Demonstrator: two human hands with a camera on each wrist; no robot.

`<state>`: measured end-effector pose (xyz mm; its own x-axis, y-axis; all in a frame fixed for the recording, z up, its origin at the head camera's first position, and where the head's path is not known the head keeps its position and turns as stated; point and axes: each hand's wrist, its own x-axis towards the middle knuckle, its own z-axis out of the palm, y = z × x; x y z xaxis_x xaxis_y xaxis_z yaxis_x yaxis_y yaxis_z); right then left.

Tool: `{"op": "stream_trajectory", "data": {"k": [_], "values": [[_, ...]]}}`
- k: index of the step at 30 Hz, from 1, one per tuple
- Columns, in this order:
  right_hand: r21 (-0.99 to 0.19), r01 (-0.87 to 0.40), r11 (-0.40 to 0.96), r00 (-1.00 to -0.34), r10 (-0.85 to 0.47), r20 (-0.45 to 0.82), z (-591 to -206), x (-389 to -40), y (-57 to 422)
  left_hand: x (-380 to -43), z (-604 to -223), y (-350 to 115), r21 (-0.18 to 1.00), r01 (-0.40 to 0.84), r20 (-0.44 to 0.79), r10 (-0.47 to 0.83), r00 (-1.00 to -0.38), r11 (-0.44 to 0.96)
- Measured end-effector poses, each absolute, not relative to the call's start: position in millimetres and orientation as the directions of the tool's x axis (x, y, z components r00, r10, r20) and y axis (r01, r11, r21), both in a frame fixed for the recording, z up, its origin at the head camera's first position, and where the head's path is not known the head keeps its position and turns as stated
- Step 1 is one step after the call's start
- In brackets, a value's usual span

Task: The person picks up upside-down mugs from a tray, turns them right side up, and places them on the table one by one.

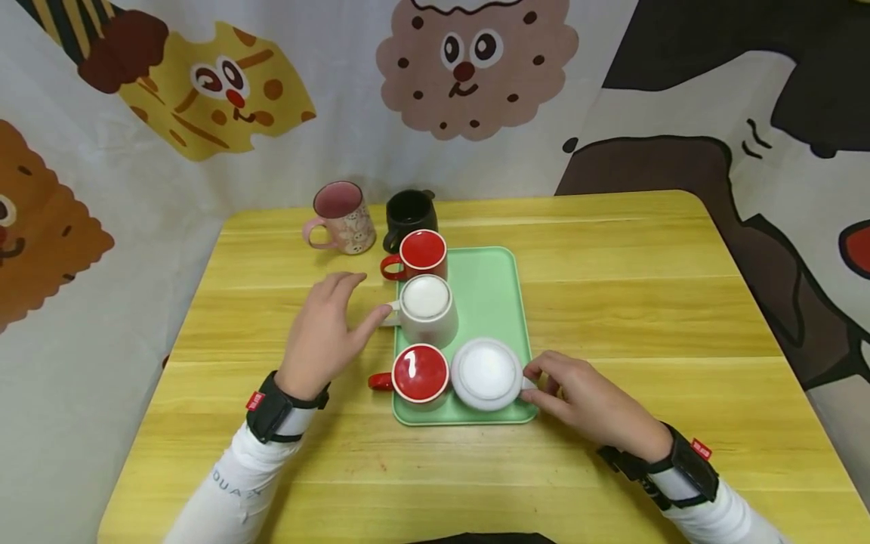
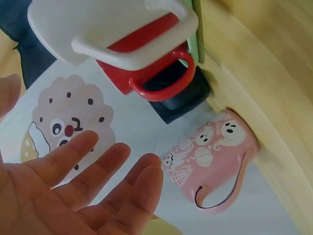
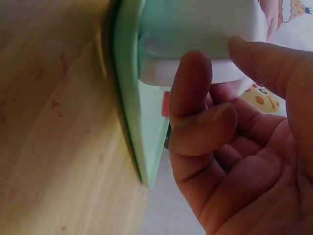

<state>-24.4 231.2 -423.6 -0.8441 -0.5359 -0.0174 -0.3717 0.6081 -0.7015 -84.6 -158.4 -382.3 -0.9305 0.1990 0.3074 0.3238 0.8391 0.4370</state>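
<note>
On a light green tray point(image 1: 484, 264) stand two white mugs and two red mugs. The front right white mug point(image 1: 486, 373) has its handle toward my right hand point(image 1: 587, 397), whose curled fingers and thumb pinch that handle; its pale side point(image 3: 195, 29) shows in the right wrist view. My left hand point(image 1: 322, 332) is spread beside the middle white mug point(image 1: 427, 308), bottom up, thumb tip right at its handle point(image 2: 132, 56). Nothing is in the left palm. In front of that mug is one red mug point(image 1: 421, 372); the other red mug point(image 1: 423, 253) stands behind it.
Behind the tray's back left corner stands a black mug point(image 1: 411, 215), close to the back red mug. A pink mug with ghost pictures point(image 1: 350, 227) is left of it. The wooden table point(image 1: 612, 302) ends at a cartoon-printed cloth point(image 1: 340, 45).
</note>
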Motion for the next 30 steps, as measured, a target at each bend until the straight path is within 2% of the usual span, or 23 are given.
{"op": "stream_trajectory", "data": {"k": [9, 17, 24, 30], "values": [[-0.728, -0.421, 0.542, -0.8, -0.6, 0.016, -436, -25, 230, -73, -380, -150, 0.466, 0.332, 0.301, 0.206, -0.931, 0.82], [-0.62, -0.559, 0.551, -0.783, -0.596, 0.176, -441, -21, 232, -63, -374, -144, 0.487, 0.343, 0.318, 0.203, -0.926, 0.803], [-0.597, -0.609, 0.523, -0.775, -0.555, 0.304, -422, -25, 233, -56, -365, -139, 0.529, 0.37, 0.326, 0.22, -0.919, 0.764], [-0.646, -0.595, 0.478, -0.787, -0.51, 0.347, -397, -34, 229, -53, -355, -129, 0.663, 0.396, 0.303, 0.256, -0.918, 0.635]]}}
